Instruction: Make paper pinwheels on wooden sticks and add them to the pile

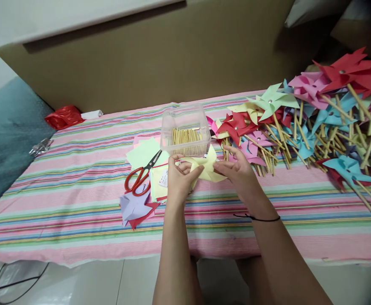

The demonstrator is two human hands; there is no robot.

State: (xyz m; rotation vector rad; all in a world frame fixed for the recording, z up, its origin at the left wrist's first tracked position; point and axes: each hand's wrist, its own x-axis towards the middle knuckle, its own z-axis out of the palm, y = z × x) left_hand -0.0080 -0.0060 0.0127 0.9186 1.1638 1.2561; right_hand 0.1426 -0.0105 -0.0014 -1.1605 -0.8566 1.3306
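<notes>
A pale yellow paper pinwheel point(208, 167) with folded blades is held between my two hands, with no stick visible on it. My left hand point(182, 178) pinches its left side, thumb on top near the middle. The fingers of my right hand point(236, 169) close on its right edge. Just beyond stands a clear plastic box point(185, 146) holding many short wooden sticks point(187, 136). Left of my left hand lie red-handled scissors point(142, 173), partly over pale green paper point(143, 154). A stack of paper squares point(156, 186) with a small clear packet on it is partly behind my left hand.
Many finished pinwheels on sticks point(276, 101) are piled to the right. Cut purple and red paper pieces point(135, 207) lie left. A red plastic bag point(64, 117) and a clear crumpled item point(41, 147) sit far left on the striped cloth point(86, 186). A brown board point(153, 55) rises behind.
</notes>
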